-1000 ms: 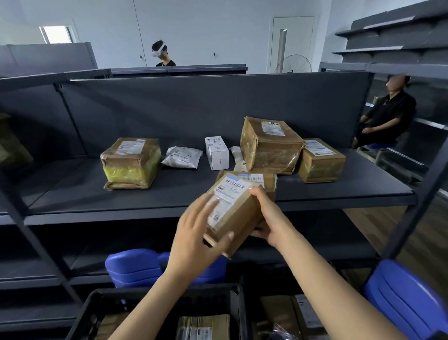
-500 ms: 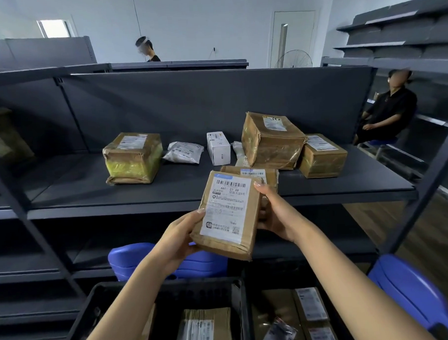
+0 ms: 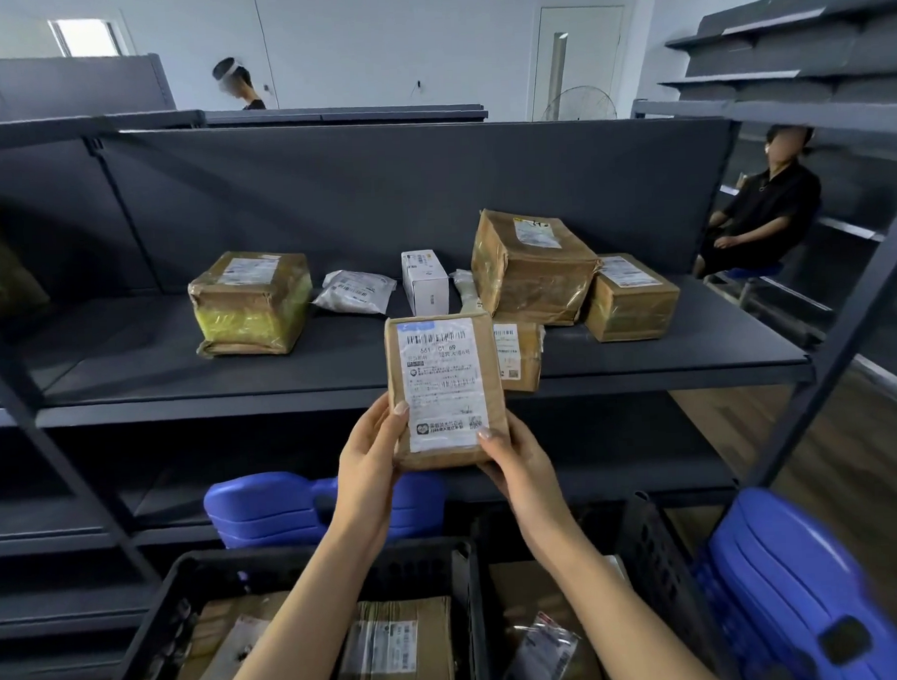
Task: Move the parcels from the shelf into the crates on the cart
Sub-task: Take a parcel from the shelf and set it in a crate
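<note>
Flat brown cardboard parcel (image 3: pixel 446 391), large white printed label facing the camera, held upright in the air just in front of the dark grey metal shelf (image 3: pixel 129 369) edge and above the crates. Both hands grasp its lower half. Left hand (image 3: pixel 369 461) has its thumb on the label's left edge, fingers wrapped behind. Right hand (image 3: pixel 518 460) has its thumb on the lower right corner, fingers hidden behind.

On the shelf, left to right:
- yellow-taped brown box (image 3: pixel 252 302), standing apart
- white plastic mailer bag (image 3: pixel 354 291)
- small white carton (image 3: pixel 425 281), upright
- big crumpled brown box (image 3: pixel 530 267)
- smaller brown box (image 3: pixel 629 298), touching the big one's right side

Small brown labelled packet (image 3: pixel 519 354) sits near the shelf's front edge, partly hidden by the held parcel.

Below, left black plastic crate (image 3: pixel 317 553) holds several brown labelled parcels. Right black plastic crate (image 3: pixel 651 562) holds cardboard and a clear plastic pouch (image 3: pixel 542 654).

Blue plastic moulded item (image 3: pixel 269 512) lies on the lower shelf; another blue plastic piece (image 3: pixel 786 582) is at far right.

Seated person in black clothing (image 3: pixel 770 212) at right; a second person (image 3: pixel 240 86) stands behind the shelving.
</note>
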Demonstrator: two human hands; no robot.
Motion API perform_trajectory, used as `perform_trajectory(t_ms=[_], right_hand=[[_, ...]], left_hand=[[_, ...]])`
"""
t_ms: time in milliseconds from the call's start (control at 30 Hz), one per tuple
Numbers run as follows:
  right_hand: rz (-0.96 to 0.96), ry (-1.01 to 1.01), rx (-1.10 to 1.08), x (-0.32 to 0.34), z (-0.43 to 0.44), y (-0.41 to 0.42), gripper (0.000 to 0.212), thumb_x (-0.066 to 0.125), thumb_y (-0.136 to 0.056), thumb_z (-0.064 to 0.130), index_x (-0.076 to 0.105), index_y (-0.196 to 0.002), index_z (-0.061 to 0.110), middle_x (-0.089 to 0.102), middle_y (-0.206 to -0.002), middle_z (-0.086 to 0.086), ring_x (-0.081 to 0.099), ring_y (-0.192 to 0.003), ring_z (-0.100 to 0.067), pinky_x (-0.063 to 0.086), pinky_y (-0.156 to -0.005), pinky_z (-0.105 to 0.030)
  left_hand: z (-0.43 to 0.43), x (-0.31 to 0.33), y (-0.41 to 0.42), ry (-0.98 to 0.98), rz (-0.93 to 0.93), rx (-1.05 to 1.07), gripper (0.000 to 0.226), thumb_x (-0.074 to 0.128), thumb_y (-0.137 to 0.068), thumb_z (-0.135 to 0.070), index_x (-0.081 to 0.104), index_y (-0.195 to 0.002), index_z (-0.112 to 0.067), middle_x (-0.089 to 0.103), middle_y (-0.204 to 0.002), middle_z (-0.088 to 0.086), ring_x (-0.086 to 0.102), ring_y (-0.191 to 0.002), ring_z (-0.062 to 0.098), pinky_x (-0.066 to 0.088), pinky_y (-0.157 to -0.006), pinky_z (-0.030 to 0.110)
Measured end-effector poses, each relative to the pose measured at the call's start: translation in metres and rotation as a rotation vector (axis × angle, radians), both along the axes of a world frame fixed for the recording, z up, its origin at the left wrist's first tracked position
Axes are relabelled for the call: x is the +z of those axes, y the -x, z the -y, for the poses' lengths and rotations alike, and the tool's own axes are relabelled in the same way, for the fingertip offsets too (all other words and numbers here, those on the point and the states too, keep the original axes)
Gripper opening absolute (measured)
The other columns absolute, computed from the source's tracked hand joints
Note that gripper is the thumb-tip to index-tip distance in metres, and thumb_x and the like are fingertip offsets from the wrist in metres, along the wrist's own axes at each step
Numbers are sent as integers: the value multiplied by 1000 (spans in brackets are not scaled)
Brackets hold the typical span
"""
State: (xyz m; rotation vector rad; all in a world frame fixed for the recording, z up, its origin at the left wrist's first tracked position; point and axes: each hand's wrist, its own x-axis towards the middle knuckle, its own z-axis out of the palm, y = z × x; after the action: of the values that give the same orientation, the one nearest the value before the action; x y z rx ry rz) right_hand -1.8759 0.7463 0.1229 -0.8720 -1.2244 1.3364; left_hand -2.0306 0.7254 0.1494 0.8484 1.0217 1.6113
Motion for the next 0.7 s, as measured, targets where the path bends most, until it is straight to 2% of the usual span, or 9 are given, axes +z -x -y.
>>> perform_trajectory(t_ms=[100, 233, 300, 433, 600, 700], right_hand=[[-34, -2, -38, -5, 4, -4, 54, 65, -78, 33, 56, -129, 16, 69, -119, -1, 63, -113, -17, 48, -99, -35], [20, 10, -23, -12, 9, -10, 47, 64, -81, 34, 56, -127, 23, 68, -119, 3, 62, -114, -13, 46, -102, -35], [54, 6, -18, -14, 11, -13, 53, 63, -81, 40, 54, -130, 24, 68, -119, 8, 62, -113, -7, 47, -101, -29], [100, -22, -6, -14, 14, -16, 62, 63, -80, 44, 50, -136, 22, 68, -115, 17, 62, -107, 3, 47, -82, -8], [95, -1, 24, -19, 24, -16, 64, 65, -77, 44, 49, -135, 23, 64, -121, 11, 61, -105, 5, 47, -79, -7], [114, 14, 14, -26, 30, -13, 50, 64, -85, 37, 51, -133, 27, 64, -117, 17, 60, -103, 10, 45, -77, -4]], left_hand=[[4, -4, -4, -46, -76, -16, 39, 59, -90, -26, 61, -127, -14, 71, -117, 4, 68, -101, 9, 55, -77, 20], [11, -11, -4, -64, -112, -60, 51, 62, -83, -33, 58, -131, -16, 70, -120, 1, 66, -110, 15, 56, -84, 25], [14, -16, -5, -64, -113, -44, 52, 63, -83, -34, 59, -131, -16, 70, -120, 2, 66, -110, 16, 56, -85, 26], [21, -22, -8, -43, -108, -13, 54, 65, -79, -39, 59, -129, -17, 70, -118, 1, 68, -106, 14, 56, -79, 23], [35, -31, -4, 16, -118, 22, 57, 70, -73, -43, 58, -122, -18, 72, -114, 1, 70, -101, 12, 56, -73, 19], [45, -36, -1, 23, -182, -15, 61, 71, -73, -45, 58, -127, -18, 71, -117, -1, 67, -107, 13, 55, -80, 19]])
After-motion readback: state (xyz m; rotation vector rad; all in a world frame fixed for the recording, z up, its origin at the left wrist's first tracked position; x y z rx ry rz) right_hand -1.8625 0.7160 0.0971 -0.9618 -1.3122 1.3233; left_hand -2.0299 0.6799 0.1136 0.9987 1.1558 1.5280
